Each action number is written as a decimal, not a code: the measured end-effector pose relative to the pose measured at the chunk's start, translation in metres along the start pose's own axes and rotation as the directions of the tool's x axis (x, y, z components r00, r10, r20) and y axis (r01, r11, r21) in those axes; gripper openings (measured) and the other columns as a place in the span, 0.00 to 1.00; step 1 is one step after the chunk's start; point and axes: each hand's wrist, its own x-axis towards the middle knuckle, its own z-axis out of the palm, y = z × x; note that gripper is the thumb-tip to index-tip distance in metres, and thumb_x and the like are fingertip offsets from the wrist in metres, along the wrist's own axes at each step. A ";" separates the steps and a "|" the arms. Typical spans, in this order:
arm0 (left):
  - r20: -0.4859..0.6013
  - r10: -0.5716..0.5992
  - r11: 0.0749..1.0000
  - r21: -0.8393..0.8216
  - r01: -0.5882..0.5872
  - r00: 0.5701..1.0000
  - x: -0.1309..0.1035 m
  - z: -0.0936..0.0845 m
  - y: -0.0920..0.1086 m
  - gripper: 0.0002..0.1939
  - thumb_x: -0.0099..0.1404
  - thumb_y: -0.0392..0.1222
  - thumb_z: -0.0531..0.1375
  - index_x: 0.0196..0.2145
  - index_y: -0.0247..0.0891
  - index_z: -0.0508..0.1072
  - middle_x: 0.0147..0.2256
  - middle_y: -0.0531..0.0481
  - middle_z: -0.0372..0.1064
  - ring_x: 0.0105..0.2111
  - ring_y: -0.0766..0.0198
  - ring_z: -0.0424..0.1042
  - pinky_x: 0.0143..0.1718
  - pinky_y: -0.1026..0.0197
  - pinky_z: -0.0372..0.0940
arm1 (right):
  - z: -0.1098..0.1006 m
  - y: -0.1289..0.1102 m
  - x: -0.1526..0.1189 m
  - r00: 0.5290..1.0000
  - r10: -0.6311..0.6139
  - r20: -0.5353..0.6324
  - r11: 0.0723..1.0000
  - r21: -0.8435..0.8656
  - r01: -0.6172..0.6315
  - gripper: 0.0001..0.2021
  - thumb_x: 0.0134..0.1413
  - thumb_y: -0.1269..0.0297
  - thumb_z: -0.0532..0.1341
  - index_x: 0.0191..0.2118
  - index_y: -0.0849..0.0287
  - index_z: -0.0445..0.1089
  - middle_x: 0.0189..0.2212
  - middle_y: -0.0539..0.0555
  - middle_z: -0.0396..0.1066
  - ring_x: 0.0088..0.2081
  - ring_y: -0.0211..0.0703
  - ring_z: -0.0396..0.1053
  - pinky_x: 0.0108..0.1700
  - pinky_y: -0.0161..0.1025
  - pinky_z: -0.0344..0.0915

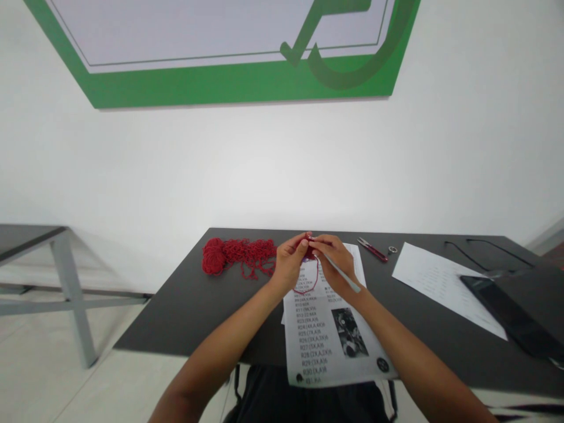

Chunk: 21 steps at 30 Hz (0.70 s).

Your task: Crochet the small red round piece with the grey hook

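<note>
My left hand (291, 258) is closed, pinching a small dark red crochet piece (310, 251) in front of me. Close against it, my right hand (335, 261) grips a crochet hook (341, 272) whose pale handle slants down toward my wrist. The hook's tip meets the red piece between my fingers, which partly cover both. A loop of red yarn (316, 281) hangs below my hands over a printed pattern sheet (314, 329). To the left lies a red yarn ball (214, 257) with a loose tangle of red yarn (251, 254) beside it.
Red-handled thread snips (372, 249) and a small ring (392, 249) lie to the right on the dark table (185, 311). Farther right are another paper (440, 282), a black phone-like device (506, 311) and glasses (497, 252). A white wall (247, 164) stands behind.
</note>
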 end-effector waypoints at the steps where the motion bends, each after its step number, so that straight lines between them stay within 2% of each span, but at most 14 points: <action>1: -0.019 0.015 1.000 0.010 -0.015 1.000 0.001 -0.001 0.002 0.22 0.53 0.52 0.74 0.41 0.36 0.82 0.33 0.46 0.81 0.27 0.67 0.75 0.31 0.64 0.70 | -0.001 -0.002 0.002 1.000 0.002 0.006 0.999 0.043 -0.002 0.11 0.66 0.57 0.59 0.41 0.50 0.79 0.44 0.55 0.77 0.44 0.47 0.76 0.48 0.47 0.75; 3: -0.042 0.050 0.998 0.047 -0.048 0.998 0.002 -0.002 0.006 0.22 0.49 0.51 0.76 0.38 0.36 0.82 0.32 0.47 0.80 0.27 0.67 0.74 0.30 0.65 0.69 | -0.003 -0.006 0.005 1.000 0.019 0.015 0.984 0.177 -0.021 0.09 0.64 0.57 0.61 0.37 0.51 0.78 0.41 0.55 0.78 0.43 0.47 0.77 0.45 0.45 0.76; 6: -0.019 0.063 0.997 0.041 -0.062 0.998 0.003 -0.004 0.011 0.23 0.47 0.52 0.76 0.38 0.36 0.82 0.32 0.48 0.80 0.27 0.68 0.74 0.29 0.66 0.68 | -0.006 -0.011 0.010 0.998 0.052 0.026 0.944 0.324 -0.058 0.07 0.60 0.57 0.65 0.34 0.53 0.76 0.39 0.54 0.79 0.40 0.46 0.77 0.41 0.43 0.76; 14: 0.035 0.071 0.997 -0.031 -0.070 0.997 0.000 -0.001 0.018 0.22 0.50 0.52 0.76 0.40 0.38 0.81 0.29 0.50 0.79 0.24 0.69 0.72 0.27 0.65 0.66 | -0.012 -0.018 0.010 0.993 0.098 0.057 0.934 0.338 -0.112 0.10 0.62 0.53 0.63 0.36 0.50 0.77 0.44 0.53 0.82 0.46 0.50 0.79 0.50 0.49 0.76; 21: 0.024 0.059 0.997 -0.042 -0.058 0.998 0.003 -0.004 0.025 0.23 0.47 0.53 0.76 0.38 0.38 0.82 0.27 0.50 0.78 0.20 0.71 0.67 0.21 0.67 0.61 | -0.016 -0.019 0.007 0.981 0.166 0.101 0.907 0.376 -0.192 0.11 0.61 0.50 0.64 0.37 0.50 0.77 0.45 0.53 0.82 0.47 0.52 0.80 0.51 0.51 0.76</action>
